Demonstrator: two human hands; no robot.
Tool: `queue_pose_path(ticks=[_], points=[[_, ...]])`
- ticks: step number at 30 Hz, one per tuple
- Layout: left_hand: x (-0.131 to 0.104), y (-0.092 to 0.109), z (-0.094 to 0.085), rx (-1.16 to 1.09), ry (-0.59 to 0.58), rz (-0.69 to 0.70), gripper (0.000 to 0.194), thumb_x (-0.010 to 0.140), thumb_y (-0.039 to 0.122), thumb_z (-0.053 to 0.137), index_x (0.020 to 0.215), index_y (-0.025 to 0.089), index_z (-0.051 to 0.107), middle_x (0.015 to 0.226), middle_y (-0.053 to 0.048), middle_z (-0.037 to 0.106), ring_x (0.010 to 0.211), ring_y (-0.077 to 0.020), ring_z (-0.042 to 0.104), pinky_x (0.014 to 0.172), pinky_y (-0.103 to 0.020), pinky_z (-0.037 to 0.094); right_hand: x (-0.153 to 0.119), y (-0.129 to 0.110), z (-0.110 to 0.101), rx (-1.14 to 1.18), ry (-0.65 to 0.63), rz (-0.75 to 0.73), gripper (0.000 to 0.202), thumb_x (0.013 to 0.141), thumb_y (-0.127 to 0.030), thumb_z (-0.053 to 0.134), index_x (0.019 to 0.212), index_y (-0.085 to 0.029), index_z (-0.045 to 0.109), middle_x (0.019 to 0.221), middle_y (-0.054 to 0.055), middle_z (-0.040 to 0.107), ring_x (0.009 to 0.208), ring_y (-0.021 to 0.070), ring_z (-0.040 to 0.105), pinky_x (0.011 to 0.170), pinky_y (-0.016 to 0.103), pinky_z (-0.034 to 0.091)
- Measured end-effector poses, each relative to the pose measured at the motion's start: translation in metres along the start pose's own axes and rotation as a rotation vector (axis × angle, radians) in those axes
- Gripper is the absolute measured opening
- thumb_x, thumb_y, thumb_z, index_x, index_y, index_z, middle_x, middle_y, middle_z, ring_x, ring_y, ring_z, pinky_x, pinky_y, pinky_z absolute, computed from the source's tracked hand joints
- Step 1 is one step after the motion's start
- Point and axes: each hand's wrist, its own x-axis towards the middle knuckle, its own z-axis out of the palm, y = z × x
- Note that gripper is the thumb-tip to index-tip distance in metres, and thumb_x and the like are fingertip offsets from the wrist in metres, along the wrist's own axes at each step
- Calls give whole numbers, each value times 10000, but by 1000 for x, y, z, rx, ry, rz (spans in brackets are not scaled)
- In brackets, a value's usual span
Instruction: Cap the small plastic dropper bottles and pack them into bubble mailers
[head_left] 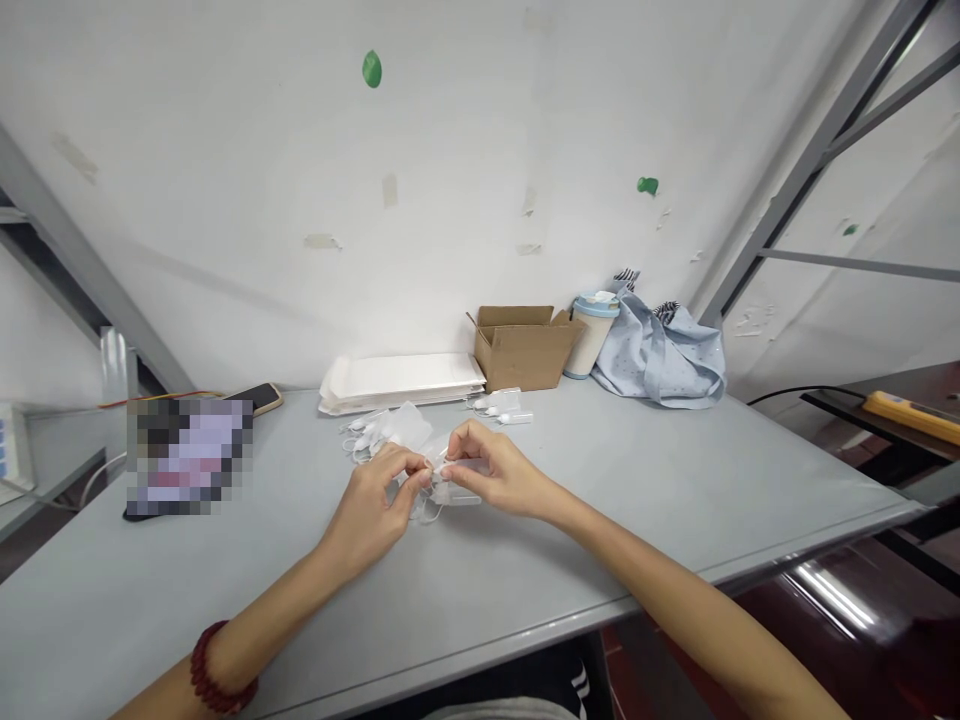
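My left hand (381, 497) is closed in a pinch, thumb against fingertips, at the middle of the table. Facing it, my right hand (501, 472) pinches too, its fingertips almost touching those of the left. Between them is a small clear plastic piece with a thin white string loop (430, 517); its finer details are too small to make out. Just behind my left hand lies a pile of similar translucent pieces with white ends and loops (397, 427). Several more such pieces (504, 404) lie beyond my right hand.
Along the wall stand a stack of flat white sheets (409, 378), an open cardboard box (525, 357), a lidded cup (591, 340) and a light blue cloth bag (660, 355). At left, a blurred-out device (187, 460) lies before a phone (266, 398). The grey table (525, 590) ends near my body.
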Motion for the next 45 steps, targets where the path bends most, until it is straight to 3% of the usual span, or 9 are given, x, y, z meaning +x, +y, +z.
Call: queue_pose_path(ticks=[5, 9, 14, 20, 23, 27, 32, 38, 45], points=[[5, -2, -5, 48, 15, -1, 223, 881, 333, 474, 777, 206, 625, 749, -13, 626, 733, -173, 565, 652, -284, 424, 4, 1, -9, -121, -26, 35, 177, 869, -307, 556, 961, -189, 462, 867, 25, 550, 774, 142, 544, 683, 281, 443], [9, -9, -13, 164, 119, 16, 209, 874, 329, 479, 789, 204, 623, 772, -29, 645, 788, -198, 565, 663, -300, 424, 4, 3, -35, -477, -45, 134, 454, 848, -406, 598, 1205, -187, 421, 1050, 85, 572, 897, 193, 554, 781, 343, 446], [10, -18, -14, 303, 144, 31, 209, 874, 305, 459, 776, 204, 614, 755, -33, 660, 793, -218, 569, 710, -347, 416, 2, 6, -65, -807, -132, 422, 311, 793, -319, 654, 1041, -162, 551, 1113, 127, 570, 980, 242, 562, 784, 332, 436], [8, -19, -10, 370, 89, 11, 175, 849, 305, 468, 833, 200, 606, 803, -47, 682, 852, -249, 586, 752, -394, 420, 5, 5, -64, -859, -318, 605, 231, 684, -252, 709, 855, -174, 574, 920, 80, 617, 748, 193, 565, 528, 249, 355], [8, -17, -12, 338, 125, -7, 181, 840, 297, 464, 889, 193, 603, 824, -53, 679, 846, -242, 590, 751, -390, 442, 5, 3, -61, -885, -329, 573, 121, 692, -169, 640, 735, -176, 527, 782, 46, 579, 634, 148, 501, 495, 247, 293], [8, -12, -14, 306, 161, 2, 186, 851, 283, 449, 893, 197, 608, 840, -50, 666, 853, -228, 594, 741, -375, 458, 5, 1, -61, -869, -136, 422, 54, 733, -140, 535, 720, -176, 497, 699, 20, 537, 587, 125, 441, 513, 250, 273], [5, -8, -11, 232, 155, -18, 208, 867, 317, 455, 953, 204, 606, 861, -52, 651, 861, -221, 591, 578, -287, 454, 6, -2, -49, -673, 39, 156, 96, 772, -152, 505, 851, -155, 560, 794, 31, 585, 704, 139, 495, 613, 245, 353], [5, -4, -10, 157, 111, -28, 310, 874, 354, 473, 1130, 199, 553, 859, -46, 653, 888, -221, 587, 464, -233, 401, 6, -12, -32, -471, 0, 111, 137, 772, -144, 504, 852, -141, 615, 759, 19, 598, 679, 130, 493, 577, 232, 330], [5, 1, -12, 58, 93, -42, 336, 876, 416, 496, 1125, 210, 590, 897, -45, 651, 879, -203, 596, 517, -239, 434, 3, -12, -28, -438, -47, 88, 120, 745, -132, 489, 793, -143, 598, 692, -9, 547, 623, 111, 448, 547, 225, 308]])
